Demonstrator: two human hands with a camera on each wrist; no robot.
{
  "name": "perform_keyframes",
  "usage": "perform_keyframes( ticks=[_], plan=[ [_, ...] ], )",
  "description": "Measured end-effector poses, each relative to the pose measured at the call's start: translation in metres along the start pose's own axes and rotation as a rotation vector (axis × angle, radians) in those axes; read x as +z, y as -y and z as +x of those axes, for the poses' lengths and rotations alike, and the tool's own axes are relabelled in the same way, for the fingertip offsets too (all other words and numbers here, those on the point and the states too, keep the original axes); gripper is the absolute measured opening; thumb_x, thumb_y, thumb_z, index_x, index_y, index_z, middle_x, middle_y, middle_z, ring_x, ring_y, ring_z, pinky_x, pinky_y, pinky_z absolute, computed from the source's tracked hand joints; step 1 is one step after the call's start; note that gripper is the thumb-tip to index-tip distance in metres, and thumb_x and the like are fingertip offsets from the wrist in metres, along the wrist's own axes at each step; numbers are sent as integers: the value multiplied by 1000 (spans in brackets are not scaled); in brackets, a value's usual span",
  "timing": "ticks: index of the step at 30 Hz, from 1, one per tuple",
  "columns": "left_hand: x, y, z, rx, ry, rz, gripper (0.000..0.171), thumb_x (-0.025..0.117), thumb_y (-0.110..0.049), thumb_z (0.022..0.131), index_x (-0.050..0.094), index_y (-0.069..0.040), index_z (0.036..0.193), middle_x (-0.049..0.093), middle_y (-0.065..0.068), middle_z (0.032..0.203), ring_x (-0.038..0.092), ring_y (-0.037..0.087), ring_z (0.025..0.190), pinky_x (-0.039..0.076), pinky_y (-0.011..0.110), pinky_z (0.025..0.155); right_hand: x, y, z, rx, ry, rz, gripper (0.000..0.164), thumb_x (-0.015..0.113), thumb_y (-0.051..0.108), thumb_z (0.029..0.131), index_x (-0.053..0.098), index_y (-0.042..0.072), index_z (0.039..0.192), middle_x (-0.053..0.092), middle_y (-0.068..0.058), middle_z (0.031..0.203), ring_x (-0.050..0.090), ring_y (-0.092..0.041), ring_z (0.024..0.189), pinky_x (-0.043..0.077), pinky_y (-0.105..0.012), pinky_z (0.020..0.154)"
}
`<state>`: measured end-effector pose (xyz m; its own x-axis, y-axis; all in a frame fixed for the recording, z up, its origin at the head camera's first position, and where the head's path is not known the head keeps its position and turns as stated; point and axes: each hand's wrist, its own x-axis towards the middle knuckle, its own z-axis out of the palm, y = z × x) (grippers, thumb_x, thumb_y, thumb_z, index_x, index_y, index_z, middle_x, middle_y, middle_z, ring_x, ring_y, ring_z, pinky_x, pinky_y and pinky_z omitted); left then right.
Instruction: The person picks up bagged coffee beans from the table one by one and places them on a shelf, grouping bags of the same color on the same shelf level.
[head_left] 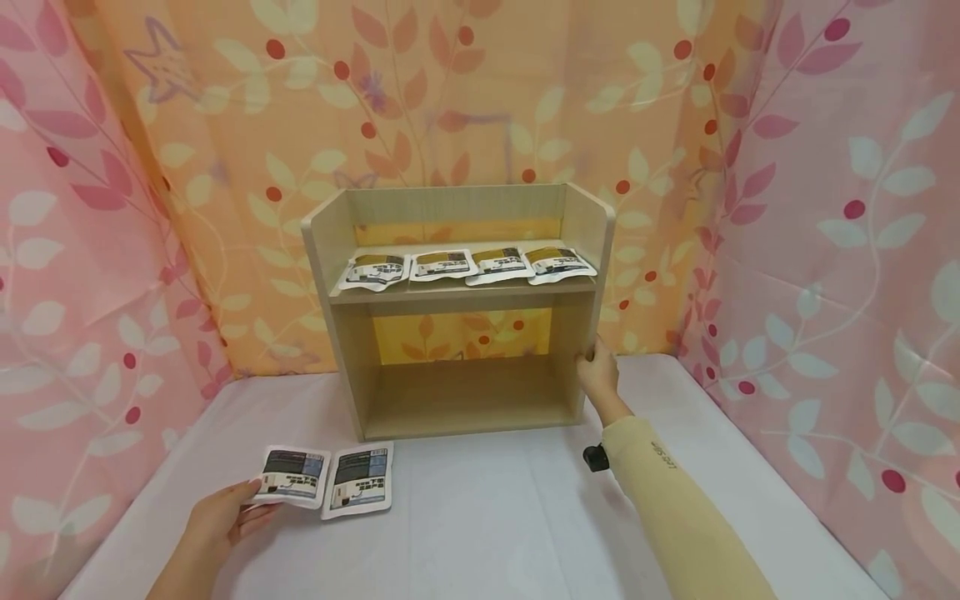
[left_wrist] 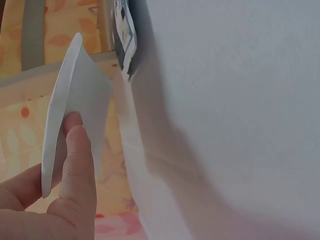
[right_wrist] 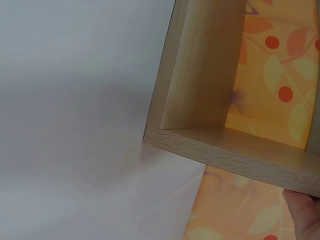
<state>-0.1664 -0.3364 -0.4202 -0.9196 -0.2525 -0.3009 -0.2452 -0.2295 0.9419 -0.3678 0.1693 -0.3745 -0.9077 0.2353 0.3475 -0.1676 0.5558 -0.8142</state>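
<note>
My left hand [head_left: 217, 521] pinches a flat white pouch [head_left: 294, 477] by its left edge, thumb on the printed face and fingers beneath. From the side, in the left wrist view, the pouch [left_wrist: 75, 115] stands tilted between thumb and fingers. Right beside it, a second printed pouch [head_left: 360, 480] lies on the white cloth. My right hand [head_left: 602, 379] grips the front edge of the right side panel of a wooden shelf [head_left: 465, 432]. In the right wrist view only a bit of that hand [right_wrist: 302, 212] shows, at the panel's edge [right_wrist: 225, 156].
On the shelf's upper board several similar pouches [head_left: 442, 265] lie in a row. The lower compartment [head_left: 465, 392] is open at the front. Patterned curtains [head_left: 847, 275] enclose the white-covered table [head_left: 487, 517] at the back and sides.
</note>
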Motion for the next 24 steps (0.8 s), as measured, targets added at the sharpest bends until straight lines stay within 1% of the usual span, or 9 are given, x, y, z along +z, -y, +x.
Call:
perform_keyframes(
  ticks=[5, 11, 15, 24],
  plan=[
    [5, 0, -1, 13, 11, -45, 54, 39, -5, 101, 15, 30, 134, 67, 6, 75, 71, 19, 67, 56, 38, 75, -1, 2, 0, -7, 6, 13, 39, 50, 9, 90, 52, 1, 128, 57, -29, 126, 52, -47, 116, 39, -59, 96],
    [18, 4, -6, 33, 68, -84, 48, 37, -3, 100, 20, 30, 131, 68, 7, 78, 71, 19, 69, 56, 36, 75, -2, 1, -2, 5, 12, 21, 39, 50, 10, 90, 53, 3, 129, 57, -28, 128, 52, -46, 118, 38, -58, 98],
    [27, 7, -9, 42, 92, -71, 49, 37, -4, 101, 19, 28, 133, 68, 8, 81, 71, 19, 72, 56, 36, 76, -2, 2, -2, -1, 15, 18, 38, 50, 9, 89, 52, 2, 127, 57, -28, 127, 52, -47, 117, 38, -59, 97],
    [47, 8, -13, 24, 103, -53, 55, 38, -9, 103, 14, 24, 140, 69, 6, 84, 71, 17, 74, 55, 35, 77, -3, 4, 0, -9, 10, 19, 41, 50, 6, 90, 50, -1, 130, 57, -30, 126, 52, -47, 117, 39, -59, 96]
  ],
)
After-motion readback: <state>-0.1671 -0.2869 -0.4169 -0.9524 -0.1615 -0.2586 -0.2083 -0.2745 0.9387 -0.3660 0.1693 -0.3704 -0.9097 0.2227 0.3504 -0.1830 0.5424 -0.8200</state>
